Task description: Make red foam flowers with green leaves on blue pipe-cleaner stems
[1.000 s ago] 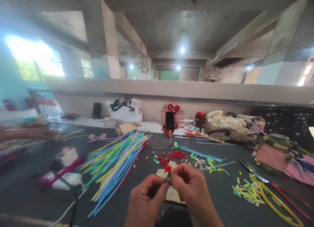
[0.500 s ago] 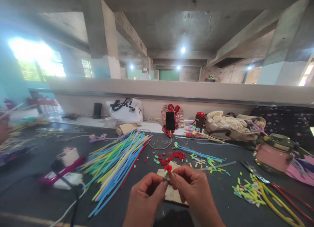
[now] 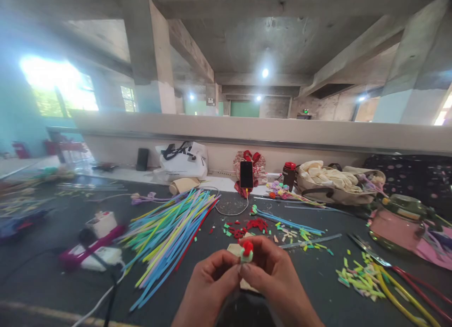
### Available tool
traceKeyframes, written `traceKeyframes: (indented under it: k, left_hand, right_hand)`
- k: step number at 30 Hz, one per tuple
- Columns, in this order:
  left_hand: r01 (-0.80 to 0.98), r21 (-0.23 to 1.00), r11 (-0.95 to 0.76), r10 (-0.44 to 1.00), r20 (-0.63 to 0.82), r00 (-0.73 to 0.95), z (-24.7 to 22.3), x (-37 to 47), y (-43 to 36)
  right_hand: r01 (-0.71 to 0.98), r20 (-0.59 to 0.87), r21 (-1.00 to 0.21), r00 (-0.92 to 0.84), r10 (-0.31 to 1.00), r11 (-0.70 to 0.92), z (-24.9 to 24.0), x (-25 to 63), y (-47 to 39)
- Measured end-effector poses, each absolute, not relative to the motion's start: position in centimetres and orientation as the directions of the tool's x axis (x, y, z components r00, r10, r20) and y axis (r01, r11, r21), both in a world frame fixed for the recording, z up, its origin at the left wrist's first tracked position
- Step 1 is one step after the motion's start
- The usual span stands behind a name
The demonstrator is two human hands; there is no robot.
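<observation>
Pose: both hands reach forward from the near edge, angled inward.
Left hand (image 3: 213, 281): curled, thumb and forefinger pinching the red-and-green piece.
Right hand (image 3: 277, 273): curled, pinching it too (thumbs nearly meeting).
Red-and-green piece (image 3: 246, 252): between the fingertips, above the bench (image 3: 162, 315).
</observation>
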State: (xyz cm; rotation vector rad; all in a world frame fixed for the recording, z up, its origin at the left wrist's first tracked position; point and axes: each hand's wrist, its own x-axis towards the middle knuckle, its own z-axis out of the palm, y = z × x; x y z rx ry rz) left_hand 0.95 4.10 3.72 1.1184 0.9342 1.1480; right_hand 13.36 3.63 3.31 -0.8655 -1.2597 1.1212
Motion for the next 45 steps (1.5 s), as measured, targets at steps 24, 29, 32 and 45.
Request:
traceKeyframes:
  k: [24, 29, 32, 45]
  left_hand:
    - [-0.382, 0.896, 0.228, 0.96, -0.142, 0.24, 2.7, 0.2, 4.1]
    - [-0.386, 0.893, 0.233, 0.966, -0.169, 0.194, 3.0, -0.2, 3.7]
    - [-0.365, 0.899, 0.242, 0.965, -0.185, 0.183, 2.9, -0.4, 3.7]
    - [-0.378, 0.885, 0.272, 0.954, -0.196, 0.227, 3.8, -0.6, 3.3]
  right_hand:
    - [-0.212, 0.171, -0.963, -0.01, 0.985, 0.165, 2.7, 13.3, 3.5]
    - [-0.203, 0.181, -0.963, -0.005, 0.984, 0.176, 2.2, 13.1, 3.6]
    - [-0.173, 0.198, -0.966, -0.006, 0.98, 0.194, 2.0, 13.0, 3.6]
    - [-0.146, 0.201, -0.969, 0.0, 0.98, 0.198, 1.6, 13.2, 3.8]
